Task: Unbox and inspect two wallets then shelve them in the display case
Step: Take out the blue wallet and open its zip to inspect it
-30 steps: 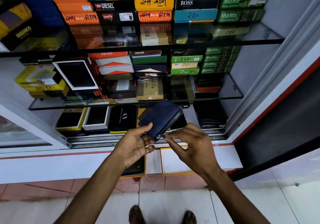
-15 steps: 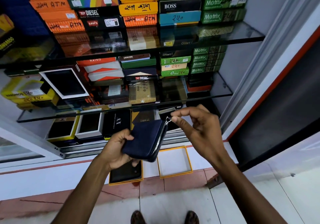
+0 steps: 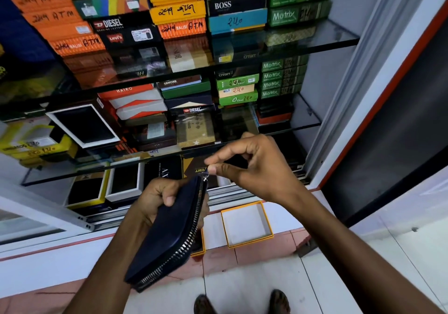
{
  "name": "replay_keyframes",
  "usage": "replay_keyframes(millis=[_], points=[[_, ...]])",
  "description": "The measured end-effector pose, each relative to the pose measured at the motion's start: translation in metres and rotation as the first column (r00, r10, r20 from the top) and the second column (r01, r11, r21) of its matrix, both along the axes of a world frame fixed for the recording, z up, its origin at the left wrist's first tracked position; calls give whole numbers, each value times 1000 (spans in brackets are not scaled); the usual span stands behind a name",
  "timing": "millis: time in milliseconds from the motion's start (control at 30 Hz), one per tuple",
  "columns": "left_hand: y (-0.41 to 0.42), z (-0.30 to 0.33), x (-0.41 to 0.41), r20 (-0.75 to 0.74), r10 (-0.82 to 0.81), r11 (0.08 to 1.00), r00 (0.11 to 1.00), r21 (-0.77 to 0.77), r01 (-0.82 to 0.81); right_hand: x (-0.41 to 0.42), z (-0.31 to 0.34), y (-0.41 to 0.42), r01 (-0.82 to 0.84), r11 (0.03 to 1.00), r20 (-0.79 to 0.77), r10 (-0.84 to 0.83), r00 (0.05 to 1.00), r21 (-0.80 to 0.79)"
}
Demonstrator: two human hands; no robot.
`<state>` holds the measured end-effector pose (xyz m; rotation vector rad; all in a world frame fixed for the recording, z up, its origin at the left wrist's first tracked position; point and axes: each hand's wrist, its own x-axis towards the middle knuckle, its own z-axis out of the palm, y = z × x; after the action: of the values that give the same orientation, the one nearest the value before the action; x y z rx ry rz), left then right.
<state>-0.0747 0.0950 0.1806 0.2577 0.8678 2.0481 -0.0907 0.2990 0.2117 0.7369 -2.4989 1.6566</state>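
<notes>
Fingers of the left hand (image 3: pixel 155 199) gripped a navy zip wallet (image 3: pixel 169 233); the right hand (image 3: pixel 252 168) pinched its zipper pull (image 3: pixel 205 174) near the display case (image 3: pixel 315 42).

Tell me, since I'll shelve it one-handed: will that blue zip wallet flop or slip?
Probably neither. The wallet juts flat past the left hand, so it seems fairly stiff. Its matte cover looks grippy. The right hand pinches the zip pull, which could dangle.

Black boxes read BOSS (image 3: pixel 236 4), DIESEL (image 3: pixel 109 24) and Levi's (image 3: pixel 116 38); green boxes (image 3: pixel 283 15) read Motrix; a blue box (image 3: pixel 236 21) reads 240.
</notes>
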Motion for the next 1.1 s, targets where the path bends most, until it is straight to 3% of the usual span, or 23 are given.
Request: replay_keyframes(millis=[67,167,267,300,400,667,733,967,1100], points=[[3,3,-2,-26,-80,995,996,55,81,1,1,1,16,1000,-13,-15,1000,14],[-3,-1,1,-14,19,998,1000,53,-19,1,0,2,46,998,-38,-44,998,45],[-18,-14,-1,21,333,908,943,-277,-314,1,3,3,40,997,-63,-37,997,60],[-21,-17,-1,88,289,935,953,-242,-261,2,5,3,38,997,-69,-33,997,66],[-22,-24,0,-27,286,936,958,-206,-285,2,10,4,44,995,-108,-34,994,92],[-24,-4,-4,-234,33,932,972,-344,-115,-3,18,5,24,989,-185,3,983,147],[-22,-1,-5,-268,34,922,963,-363,-134,-3,19,5,37,985,-207,-1,978,171],[-19,-6,-9,-281,334,802,900,-417,-427,7,27,5,176,923,-352,-47,935,343],[-19,-11,-14,-147,536,742,831,-388,-547,13,33,3,241,897,-424,-68,903,370]])
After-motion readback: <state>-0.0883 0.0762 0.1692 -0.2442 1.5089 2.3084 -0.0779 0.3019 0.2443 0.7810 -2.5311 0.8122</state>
